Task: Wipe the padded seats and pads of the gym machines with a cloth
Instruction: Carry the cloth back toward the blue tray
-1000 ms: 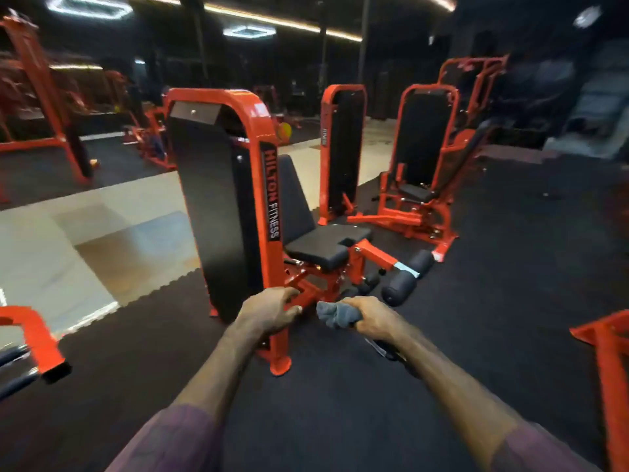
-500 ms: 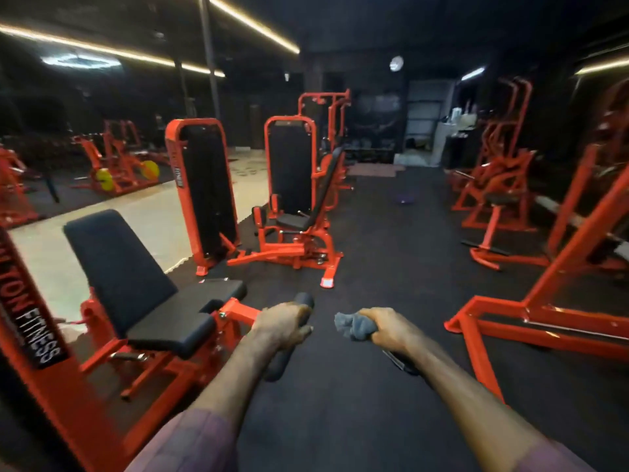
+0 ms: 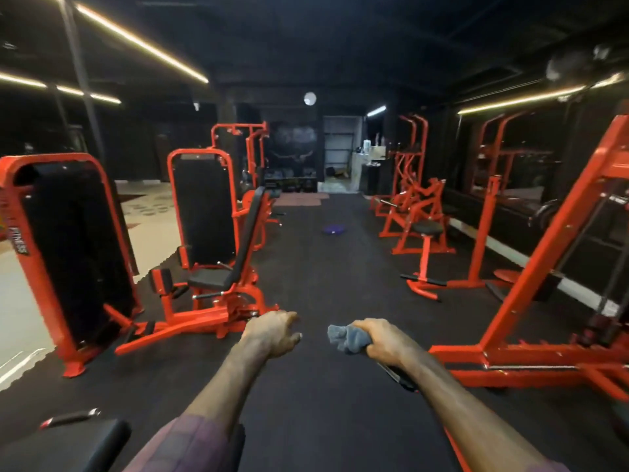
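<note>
At the bottom left corner a black padded seat (image 3: 68,444) of the nearest machine shows, with a red-tipped handle just above it. Both arms reach forward over the black rubber floor (image 3: 323,274), each with a purple checked sleeve (image 3: 183,444) pushed up the forearm. The left hand (image 3: 272,333) holds nothing; its fingers are loosely curled, neither flat nor fully closed, and it touches no machine. The right hand (image 3: 383,338) is clenched around a bunched grey-blue cloth (image 3: 345,338), which sticks out of the fist toward the left hand; a dark slim object runs under the right wrist, and what it is cannot be told. The cloth touches no pad.

Just beyond the left hand stands a red seated machine (image 3: 211,301) with a black seat pad (image 3: 211,278) and a tilted black backrest (image 3: 250,226), its weight-stack shroud (image 3: 204,206) upright behind it. To its left is a second red-framed weight-stack shroud (image 3: 71,253) with a partly readable label on its side. On the right, a large red angled frame (image 3: 551,267) rests on the floor, and farther back a red machine with a small round black seat (image 3: 427,227) stands near the mirrored wall. A purple disc (image 3: 334,229) lies on the floor in the middle of the aisle. At the far end are more red equipment, a lit doorway (image 3: 340,155), and strip lights (image 3: 143,42) along the dark ceiling.
</note>
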